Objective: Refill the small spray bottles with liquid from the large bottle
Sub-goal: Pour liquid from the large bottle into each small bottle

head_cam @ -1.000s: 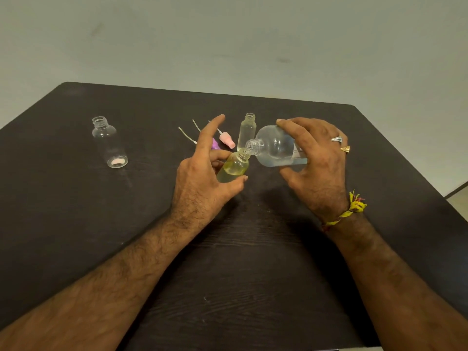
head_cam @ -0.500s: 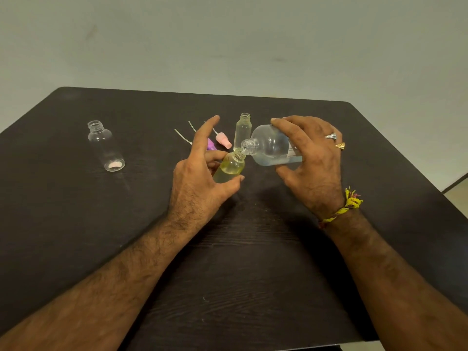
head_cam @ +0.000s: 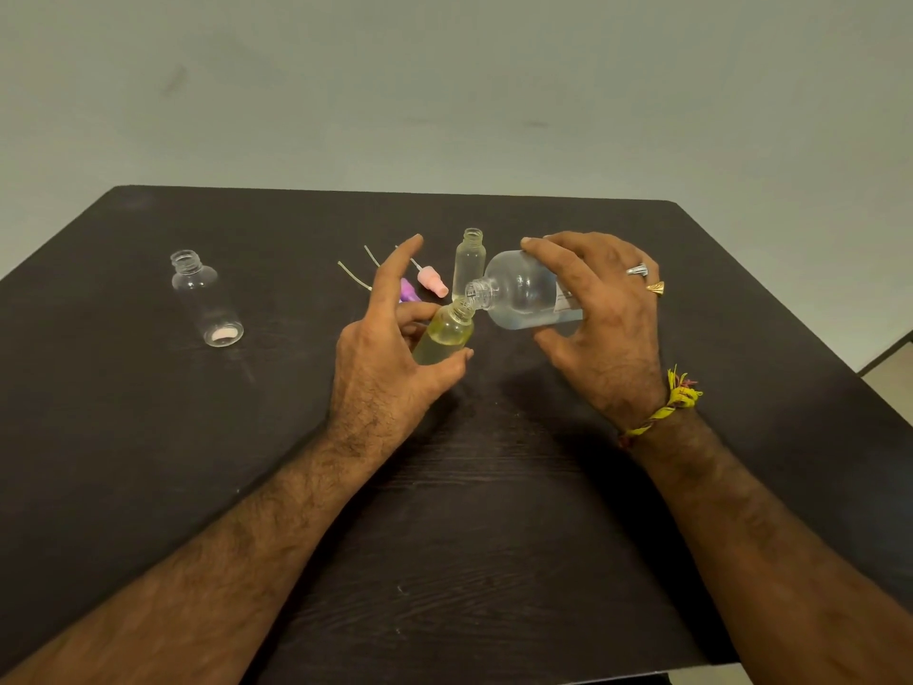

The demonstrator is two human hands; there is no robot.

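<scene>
I see my left hand (head_cam: 390,358) gripping the small yellowish bottle (head_cam: 444,333), tilted, forefinger raised. My right hand (head_cam: 600,318) holds the large bottle (head_cam: 523,294) on its side, mouths touching; any pouring stream is too fine to confirm. Two empty bottles (head_cam: 207,299) stand farther off.

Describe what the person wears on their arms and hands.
Both forearms are bare and hairy, with no sleeves in view. The right hand carries two rings: a silver-coloured ring and a gold-coloured ring on neighbouring fingers. A knotted yellow thread band with a little red in it circles the right wrist. The left hand shows no ring, band or watch.
</scene>
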